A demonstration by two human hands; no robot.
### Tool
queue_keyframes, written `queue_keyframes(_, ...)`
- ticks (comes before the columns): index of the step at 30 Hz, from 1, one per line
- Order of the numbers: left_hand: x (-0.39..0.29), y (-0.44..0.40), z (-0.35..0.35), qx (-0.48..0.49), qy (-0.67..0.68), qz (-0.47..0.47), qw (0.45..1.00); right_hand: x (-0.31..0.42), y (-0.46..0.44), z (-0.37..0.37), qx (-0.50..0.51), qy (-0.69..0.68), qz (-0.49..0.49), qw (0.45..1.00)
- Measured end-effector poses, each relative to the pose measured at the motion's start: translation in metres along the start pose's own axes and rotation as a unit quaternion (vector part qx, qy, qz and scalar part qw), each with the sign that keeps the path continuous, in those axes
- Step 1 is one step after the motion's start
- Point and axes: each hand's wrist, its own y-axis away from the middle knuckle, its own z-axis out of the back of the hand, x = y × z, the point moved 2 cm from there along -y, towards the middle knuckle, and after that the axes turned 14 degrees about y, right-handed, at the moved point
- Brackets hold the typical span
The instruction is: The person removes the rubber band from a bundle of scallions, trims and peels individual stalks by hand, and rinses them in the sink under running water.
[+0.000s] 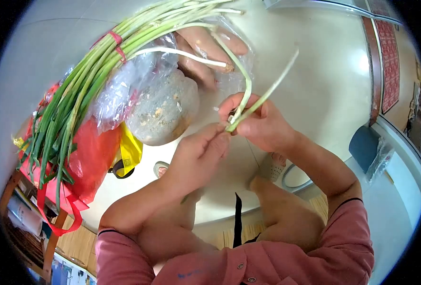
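- Pinching a green onion stalk (269,93) at its lower end, left hand (198,154) and right hand (263,124) near each other.
- Onion bundle (84,78), bagged gourd (165,111) crowd left side.
- Pale floor (329,90) open rightward to brown frame edge (373,71).

A pale, glossy tiled floor (310,80) carries a large rounded grey-green melon (158,116) wrapped in clear plastic, with thick brown roots (205,42) in clear plastic just beyond it. A yellow bag (131,149) shows between the melon and a bulging red bag (96,159); how these two bags rest cannot be told. Two slippers (275,172) stand apart on the tiles.
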Motion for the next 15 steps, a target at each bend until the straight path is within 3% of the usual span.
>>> queue_keyframes(1, -0.004, 0.0, 0.0, 0.0, -0.02, 0.008, 1.0, 0.0, 0.005, -0.001, 0.0, 0.009, 0.008, 1.0)
queue_keyframes(4, -0.012, 0.003, -0.011, -0.025, -0.16, -0.121, 0.979, 0.007, 0.023, -0.01, -0.047, 0.021, -0.015, 0.999)
queue_keyframes(5, -0.017, 0.005, -0.015, -0.044, -0.177, -0.093, 0.979, 0.011, 0.03, -0.013, -0.071, 0.022, -0.028, 0.997)
queue_keyframes(9, -0.036, 0.027, -0.029, -0.047, -0.287, -0.15, 0.945, 0.02, 0.059, -0.039, -0.114, -0.025, -0.03, 0.993)
queue_keyframes(13, -0.064, 0.082, -0.056, -0.061, -0.219, -0.073, 0.971, 0.036, 0.107, -0.081, -0.143, -0.085, -0.022, 0.986)
queue_keyframes(15, -0.097, 0.122, -0.082, -0.081, -0.249, -0.001, 0.965, 0.047, 0.139, -0.103, -0.16, -0.095, -0.034, 0.982)
